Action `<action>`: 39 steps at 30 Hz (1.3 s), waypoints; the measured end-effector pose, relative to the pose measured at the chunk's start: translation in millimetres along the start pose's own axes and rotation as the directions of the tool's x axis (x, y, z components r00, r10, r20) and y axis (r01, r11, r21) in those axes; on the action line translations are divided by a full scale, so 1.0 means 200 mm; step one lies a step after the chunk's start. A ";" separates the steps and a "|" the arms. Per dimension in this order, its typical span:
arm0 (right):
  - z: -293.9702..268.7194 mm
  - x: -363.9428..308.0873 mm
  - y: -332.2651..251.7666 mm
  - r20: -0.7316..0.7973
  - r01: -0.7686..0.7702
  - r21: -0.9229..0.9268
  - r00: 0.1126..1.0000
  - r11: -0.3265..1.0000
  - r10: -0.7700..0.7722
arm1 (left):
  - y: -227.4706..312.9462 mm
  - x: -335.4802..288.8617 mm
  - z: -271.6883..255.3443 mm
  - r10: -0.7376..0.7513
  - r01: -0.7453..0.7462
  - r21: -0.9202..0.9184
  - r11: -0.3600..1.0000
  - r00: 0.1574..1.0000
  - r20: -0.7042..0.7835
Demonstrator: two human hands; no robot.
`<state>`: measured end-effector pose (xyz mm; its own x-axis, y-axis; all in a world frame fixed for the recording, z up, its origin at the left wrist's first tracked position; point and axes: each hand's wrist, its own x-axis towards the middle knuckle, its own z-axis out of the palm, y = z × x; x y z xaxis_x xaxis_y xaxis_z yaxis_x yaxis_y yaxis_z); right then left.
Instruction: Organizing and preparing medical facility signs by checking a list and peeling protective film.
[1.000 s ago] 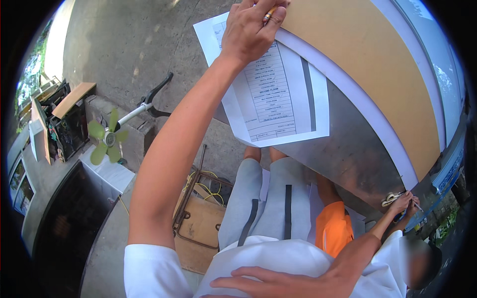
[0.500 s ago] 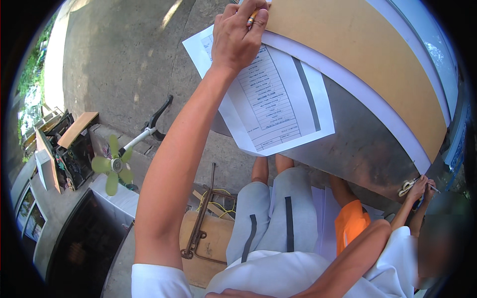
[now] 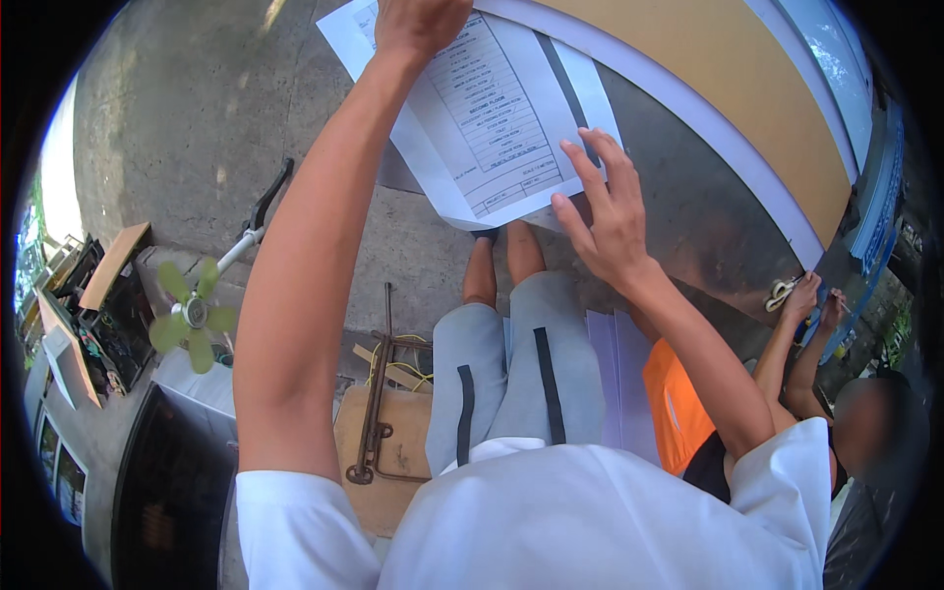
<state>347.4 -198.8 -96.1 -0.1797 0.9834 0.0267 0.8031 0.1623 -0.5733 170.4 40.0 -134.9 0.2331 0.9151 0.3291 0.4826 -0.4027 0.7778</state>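
Observation:
My left hand (image 3: 423, 25) is at the top edge, its fingers cut off by the picture; half a second ago they held a pencil. It lies over the upper part of a white printed sheet (image 3: 526, 128) with a table of lines and a dark stripe. My right hand (image 3: 612, 211) hovers at the sheet's lower right corner with its fingers spread and nothing in them. The sheet rests on a dark glossy surface (image 3: 678, 147), overhanging its near edge. A tan panel (image 3: 728, 88) with a pale lilac edge lies beyond.
At the right, a co-worker's hand (image 3: 801, 295) is by a pale looped thing (image 3: 780, 293), perhaps scissor handles, at the panel's corner. A green-bladed fan (image 3: 197, 313), stacked boards (image 3: 113, 265) and a rusty metal frame (image 3: 372, 423) stand left and below.
My right hand has come up from the lower edge to the sheet's corner, its fingers opening out. The view has shifted, so the sheet and my left hand appear higher and further left.

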 end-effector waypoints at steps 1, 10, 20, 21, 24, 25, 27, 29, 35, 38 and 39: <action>0.02 -0.06 0.12 -0.020 0.132 -0.193 0.990 0.972 -0.138 | 0.01 0.00 0.03 0.018 -0.018 -0.016 1.000 1.000 -0.001; 0.09 -0.08 0.17 0.016 0.116 -0.250 0.993 0.961 -0.115 | -0.01 -0.03 0.00 -0.055 0.055 0.022 0.998 0.998 -0.010; 0.08 -0.08 0.15 0.002 0.094 -0.245 0.995 0.965 -0.097 | -0.01 -0.03 0.00 -0.070 0.070 0.064 0.995 0.998 -0.006; 0.08 -0.08 0.15 -0.002 0.094 -0.247 0.995 0.964 -0.098 | -0.02 -0.03 0.00 -0.045 0.047 0.076 0.996 0.999 -0.019; 0.08 -0.08 0.16 -0.009 0.093 -0.240 0.995 0.966 -0.098 | 0.00 -0.03 0.00 -0.096 0.095 0.073 0.993 0.995 0.008; 0.08 -0.08 0.16 0.002 0.096 -0.236 0.995 0.967 -0.098 | 0.00 -0.03 0.00 -0.093 0.092 0.075 0.993 0.996 0.008; 0.08 -0.08 0.15 0.011 0.100 -0.229 0.995 0.968 -0.100 | 0.00 -0.03 -0.01 -0.094 0.093 0.032 0.995 0.995 0.024; 0.08 -0.09 0.15 0.013 0.093 -0.231 0.996 0.969 -0.093 | 0.01 -0.03 -0.01 -0.096 0.095 0.036 0.995 0.995 0.028; 0.08 -0.07 0.16 0.006 0.101 -0.221 0.995 0.970 -0.102 | 0.01 -0.03 -0.01 -0.079 0.078 0.082 0.994 0.997 0.002; 0.08 -0.08 0.16 0.001 0.097 -0.226 0.995 0.969 -0.099 | 0.01 -0.03 -0.01 -0.085 0.084 0.059 0.995 0.996 0.016; 0.08 -0.08 0.16 0.000 0.095 -0.228 0.995 0.969 -0.098 | 0.01 -0.03 -0.01 -0.082 0.081 0.046 0.996 0.997 0.016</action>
<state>366.0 -211.2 -128.1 -0.2573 0.9628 0.0825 0.8906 0.2694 -0.3664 168.6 34.4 -134.3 0.2062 0.9444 0.2561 0.5381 -0.3280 0.7765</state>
